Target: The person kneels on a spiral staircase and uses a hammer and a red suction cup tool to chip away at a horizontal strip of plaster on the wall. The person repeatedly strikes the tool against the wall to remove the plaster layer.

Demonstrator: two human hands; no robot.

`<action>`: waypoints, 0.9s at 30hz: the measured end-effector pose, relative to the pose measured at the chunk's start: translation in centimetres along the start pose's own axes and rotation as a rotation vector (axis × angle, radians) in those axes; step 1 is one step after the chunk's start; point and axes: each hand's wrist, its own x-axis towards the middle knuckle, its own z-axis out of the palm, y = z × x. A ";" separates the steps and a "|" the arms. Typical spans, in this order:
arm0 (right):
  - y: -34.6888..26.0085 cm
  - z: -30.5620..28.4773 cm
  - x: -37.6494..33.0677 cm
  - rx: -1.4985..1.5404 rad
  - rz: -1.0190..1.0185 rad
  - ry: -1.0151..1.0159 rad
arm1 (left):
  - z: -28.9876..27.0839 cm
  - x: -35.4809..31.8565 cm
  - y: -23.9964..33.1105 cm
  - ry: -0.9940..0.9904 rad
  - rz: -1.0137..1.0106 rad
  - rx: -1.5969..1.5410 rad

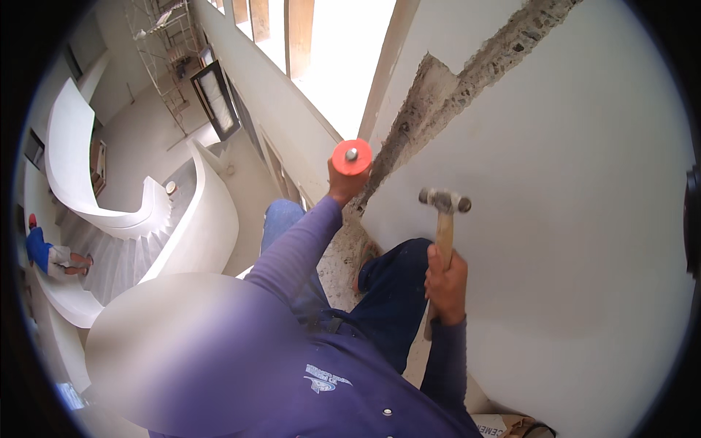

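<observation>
Purple sleeve (292,252) (staircase (146,241) below), chiselled wall groove (438,95).

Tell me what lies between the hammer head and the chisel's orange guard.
Nothing solid: in the head view, only bare white wall shows between the hammer head and orange guard.

Wooden-handled metal hammer (444,219); smooth matt wall (569,219), rough chased groove (438,95).

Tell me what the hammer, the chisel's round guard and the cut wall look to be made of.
Hammer: dull grey metal head, pale wooden handle with visible grain.
Round guard: smooth orange disc, probably plastic or rubber, with the grey metal chisel end at its centre.
Wall: smooth white plaster; the channel exposes rough grey mortar or concrete.
</observation>
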 end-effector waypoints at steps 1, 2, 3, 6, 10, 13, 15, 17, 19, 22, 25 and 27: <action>1.6 0.1 -1.2 0.067 0.084 -0.009 | -1.3 -2.0 -1.4 -0.116 -0.160 0.046; 3.7 0.2 -2.3 0.099 0.134 -0.022 | -1.8 -3.4 -1.6 -0.147 -0.323 -0.020; 5.7 0.3 -3.2 0.133 0.187 -0.031 | -2.2 -4.6 -2.0 -0.165 -0.289 0.043; 9.5 1.1 -4.9 0.143 0.306 -0.053 | -2.1 -6.7 -1.8 -0.221 -0.463 -0.060; 9.6 1.4 -4.0 0.034 0.174 -0.052 | -0.4 -4.9 0.6 -0.239 -0.087 -0.081; 8.7 1.0 -2.6 -0.082 -0.041 -0.037 | 1.4 0.6 3.4 -0.235 0.190 -0.111; 4.6 0.8 -2.4 0.015 -0.070 -0.052 | 3.1 5.5 5.7 -0.167 0.437 -0.104; -0.9 1.1 -3.4 0.180 -0.092 -0.061 | 4.1 9.0 7.2 -0.209 0.434 -0.148; -3.5 1.1 -3.6 0.235 -0.243 -0.030 | 5.1 11.1 8.2 -0.203 0.431 -0.150; -4.7 0.5 -3.2 0.170 -0.383 -0.031 | 5.9 12.5 7.6 -0.210 0.427 -0.122; -5.5 -0.1 -2.9 0.151 -0.416 -0.065 | 5.9 13.2 6.1 -0.218 0.428 -0.103; -6.6 -0.2 -2.7 0.181 -0.434 -0.064 | 6.2 14.0 5.4 -0.220 0.463 -0.076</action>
